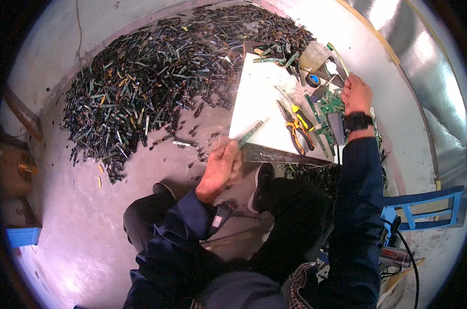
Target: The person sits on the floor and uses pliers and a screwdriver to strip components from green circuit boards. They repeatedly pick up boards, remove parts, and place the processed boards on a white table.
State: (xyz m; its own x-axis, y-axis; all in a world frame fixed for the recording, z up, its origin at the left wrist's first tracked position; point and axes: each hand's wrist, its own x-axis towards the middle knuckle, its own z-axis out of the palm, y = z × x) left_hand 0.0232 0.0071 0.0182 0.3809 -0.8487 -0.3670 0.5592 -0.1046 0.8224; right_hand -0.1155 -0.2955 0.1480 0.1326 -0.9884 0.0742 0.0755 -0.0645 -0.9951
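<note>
My left hand (224,160) pinches one end of a narrow green circuit board strip (251,132), which points up and right over the near left edge of a white board (262,98). Over the board's right side, my right hand (357,95) is closed around a slim pale stick with a green end (338,58); its exact kind is unclear. Beside that stick stands a cloudy jar (314,56). Orange-and-black pliers (297,131) lie on the board by a yellow-and-black handled tool (303,118). Below my right hand rests a grey tool (336,127) with a cable.
More green circuit board pieces (330,105) lie heaped on the board's right side, near a round black container with blue inside (313,79). A large pile of dark strips (156,77) covers the floor ahead and left. A blue frame (424,208) stands at right.
</note>
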